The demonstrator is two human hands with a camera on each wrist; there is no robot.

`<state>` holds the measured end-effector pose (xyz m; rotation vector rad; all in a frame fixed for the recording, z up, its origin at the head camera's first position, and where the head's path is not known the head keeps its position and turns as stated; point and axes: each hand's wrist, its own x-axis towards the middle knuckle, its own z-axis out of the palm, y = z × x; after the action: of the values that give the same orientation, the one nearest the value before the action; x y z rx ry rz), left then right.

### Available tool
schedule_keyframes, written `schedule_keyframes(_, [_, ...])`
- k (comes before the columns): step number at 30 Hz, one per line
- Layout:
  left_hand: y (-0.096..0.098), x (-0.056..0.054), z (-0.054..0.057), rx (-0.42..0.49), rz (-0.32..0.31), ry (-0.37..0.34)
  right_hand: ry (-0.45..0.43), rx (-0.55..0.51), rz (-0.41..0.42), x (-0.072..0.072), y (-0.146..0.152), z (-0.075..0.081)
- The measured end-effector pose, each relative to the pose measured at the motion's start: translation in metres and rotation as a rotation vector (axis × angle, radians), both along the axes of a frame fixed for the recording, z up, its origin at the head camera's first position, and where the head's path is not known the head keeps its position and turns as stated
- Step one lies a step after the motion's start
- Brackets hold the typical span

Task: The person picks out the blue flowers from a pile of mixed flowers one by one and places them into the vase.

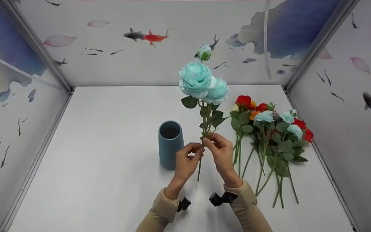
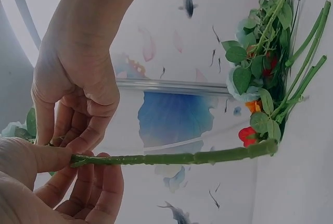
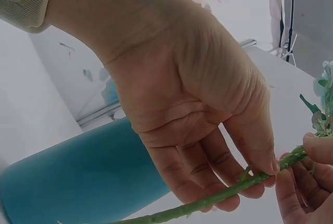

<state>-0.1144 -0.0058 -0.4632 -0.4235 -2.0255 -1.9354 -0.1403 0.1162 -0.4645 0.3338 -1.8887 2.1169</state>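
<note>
Pale-turquoise ruffled blooms [image 1: 195,79] stand upright on a long green stem [image 2: 223,156] above the white tabletop [image 1: 108,145]; my left hand [image 1: 187,162] pinches the stem, my right hand [image 1: 221,154] pinches it just higher. Just left of them stands a tall, round, matte blue vase [image 1: 169,153], mouth upward, with broad tabletop running to the left edge. On my right, red, orange and turquoise flowers [image 1: 284,146] lie crowded up to the right edge.

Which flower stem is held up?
The pale turquoise flower spray with two full blooms and a bud, pinched by left hand and right hand; the other red, orange and turquoise flowers lie on the white table.
</note>
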Motion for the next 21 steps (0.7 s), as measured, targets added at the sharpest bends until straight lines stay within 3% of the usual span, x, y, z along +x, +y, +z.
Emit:
schedule_keyframes(14, [-0.003, 0.0, 0.003, -0.02, -0.011, 0.08, -0.001, 0.008, -0.015, 0.002, 0.005, -0.004])
schedule_keyframes(21, [-0.013, -0.006, 0.019, -0.02, 0.041, 0.122, -0.053, -0.039, -0.06, 0.006, 0.026, -0.021])
